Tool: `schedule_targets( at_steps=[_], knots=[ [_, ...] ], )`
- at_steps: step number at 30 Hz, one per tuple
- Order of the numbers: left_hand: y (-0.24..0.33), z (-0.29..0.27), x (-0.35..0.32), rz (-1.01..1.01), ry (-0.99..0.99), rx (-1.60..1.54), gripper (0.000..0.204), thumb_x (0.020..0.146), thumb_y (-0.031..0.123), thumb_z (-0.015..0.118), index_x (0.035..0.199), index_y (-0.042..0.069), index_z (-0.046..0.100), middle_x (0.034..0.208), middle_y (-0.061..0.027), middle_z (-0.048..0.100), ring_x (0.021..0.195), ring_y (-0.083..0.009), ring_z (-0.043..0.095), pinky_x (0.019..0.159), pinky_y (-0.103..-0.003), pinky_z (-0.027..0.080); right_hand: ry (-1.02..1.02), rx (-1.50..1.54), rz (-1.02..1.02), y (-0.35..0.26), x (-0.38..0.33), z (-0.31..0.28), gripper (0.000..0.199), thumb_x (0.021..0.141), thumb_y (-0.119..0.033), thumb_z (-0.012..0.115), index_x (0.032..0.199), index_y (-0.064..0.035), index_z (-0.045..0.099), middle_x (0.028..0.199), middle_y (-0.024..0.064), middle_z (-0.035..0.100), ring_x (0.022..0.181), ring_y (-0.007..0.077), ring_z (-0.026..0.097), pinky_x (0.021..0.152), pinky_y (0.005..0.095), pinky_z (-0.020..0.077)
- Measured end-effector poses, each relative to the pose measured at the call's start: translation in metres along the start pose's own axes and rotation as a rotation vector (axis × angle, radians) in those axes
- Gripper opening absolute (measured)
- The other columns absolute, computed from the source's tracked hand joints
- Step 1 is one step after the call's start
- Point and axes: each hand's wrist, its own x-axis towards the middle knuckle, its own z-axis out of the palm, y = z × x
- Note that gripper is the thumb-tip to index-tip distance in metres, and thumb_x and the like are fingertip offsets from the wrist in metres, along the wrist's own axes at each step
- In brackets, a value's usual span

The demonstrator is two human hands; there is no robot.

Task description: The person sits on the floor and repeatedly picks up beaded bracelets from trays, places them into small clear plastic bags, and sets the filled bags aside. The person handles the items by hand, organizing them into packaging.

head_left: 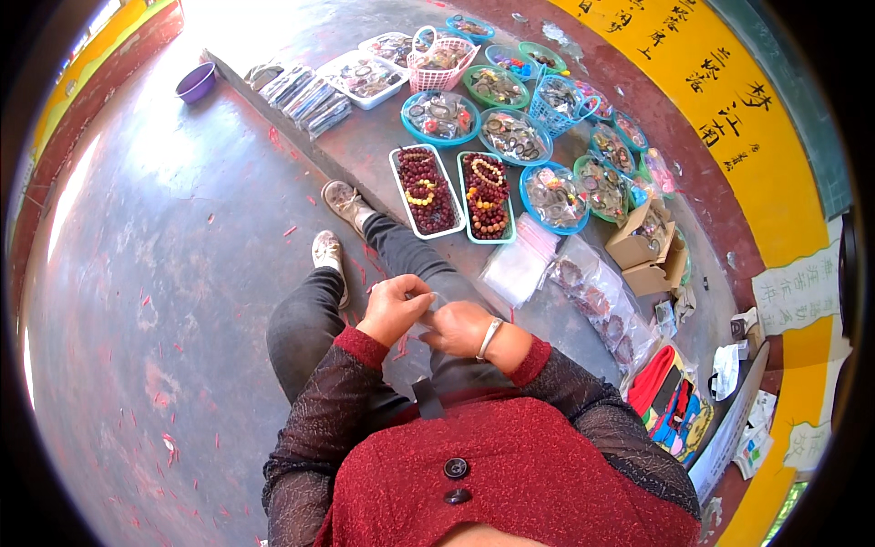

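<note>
Above my lap, my left hand (392,308) and my right hand (461,330) are drawn close together, fingers bent in a pinch. Between them shows a small bit of thin, see-through material (437,302) that looks like plastic; the fingers cover most of it. A silver bangle (489,338) circles my right wrist. Beyond my hands, a stack of clear plastic bags (516,268) lies on the floor. Just past it stand two white trays, a left one (398,182) and a right one (464,206), filled with dark red bead bracelets, a few yellow ones on top.
Round baskets of small packaged goods, such as a blue one (406,128), crowd the floor ahead. On the right are an open cardboard box (645,276) and bagged bracelets (597,301). A purple basin (195,84) stands far left, near a floor step (273,116).
</note>
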Motion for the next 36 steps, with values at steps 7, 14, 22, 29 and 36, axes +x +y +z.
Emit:
schedule_targets(
  at_steps=[7, 14, 22, 29, 36],
  knots=[
    [-0.007, -0.012, 0.011, 0.261, 0.315, -0.062, 0.019, 0.085, 0.013, 0.062, 0.098, -0.001, 0.062, 0.088, -0.0016, 0.062, 0.077, -0.0056, 0.054, 0.069, -0.021, 0.045, 0.077, 0.783, 0.185, 0.028, -0.001, 0.005, 0.028, 0.088, -0.029, 0.054, 0.091, -0.0055, 0.068, 0.083, 0.0091, 0.068, 0.067, 0.0216, 0.064, 0.052, 0.0317, 0.0487],
    [0.001, -0.031, 0.011, -0.069, 0.293, -0.494, 0.022, 0.086, 0.017, 0.063, 0.101, 0.002, 0.062, 0.087, 0.0011, 0.061, 0.070, -0.0058, 0.052, 0.064, -0.020, 0.043, 0.124, 1.467, 0.206, 0.045, -0.017, -0.018, 0.035, 0.094, -0.025, 0.047, 0.121, -0.0025, 0.051, 0.112, 0.0129, 0.060, 0.103, 0.0212, 0.059, 0.052, 0.0195, 0.0507],
    [-0.006, -0.037, 0.010, -0.251, 0.113, -0.570, 0.019, 0.090, 0.020, 0.056, 0.098, 0.004, 0.063, 0.085, -0.0009, 0.064, 0.065, -0.0053, 0.054, 0.050, -0.018, 0.041, 0.143, 1.762, 0.157, 0.052, -0.024, -0.019, 0.041, 0.092, -0.019, 0.051, 0.129, -0.0022, 0.043, 0.114, 0.0171, 0.058, 0.104, 0.0229, 0.058, 0.060, 0.0215, 0.0544],
    [0.000, -0.032, 0.010, -0.236, -0.011, -0.620, 0.021, 0.091, 0.021, 0.053, 0.094, 0.003, 0.063, 0.088, -0.0051, 0.066, 0.071, -0.0097, 0.060, 0.055, -0.021, 0.050, -0.034, 1.614, 0.108, 0.064, -0.025, -0.013, 0.045, 0.091, -0.018, 0.053, 0.131, -0.0007, 0.040, 0.119, 0.0124, 0.056, 0.106, 0.0238, 0.057, 0.060, 0.0236, 0.0558],
    [0.003, -0.029, 0.008, -0.206, -0.005, -0.700, 0.025, 0.094, 0.022, 0.049, 0.102, 0.002, 0.061, 0.097, -0.0088, 0.065, 0.089, -0.0155, 0.063, 0.068, -0.025, 0.054, 0.057, 1.823, 0.090, 0.054, -0.028, -0.027, 0.057, 0.094, -0.023, 0.048, 0.142, -0.0125, 0.020, 0.130, 0.0133, 0.046, 0.107, 0.0295, 0.057, 0.063, 0.0284, 0.0577]
  ],
)
